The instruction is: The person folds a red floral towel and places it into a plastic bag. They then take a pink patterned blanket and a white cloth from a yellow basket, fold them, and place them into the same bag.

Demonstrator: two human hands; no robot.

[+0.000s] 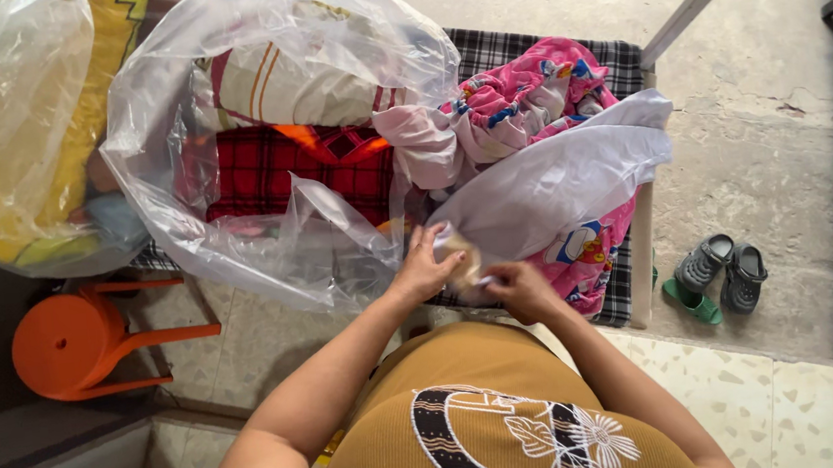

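My left hand and right hand meet at the near edge of the cot, both pinched shut on a small pale roll, apparently tape, pressed against the grey-white plastic bag. That bag wraps pink printed bedding. I judge the film thin, slippery and easily torn, and the load soft and light. It is best gripped where the plastic bunches at the gathered mouth. A clear plastic bag of folded cloth lies just beside it.
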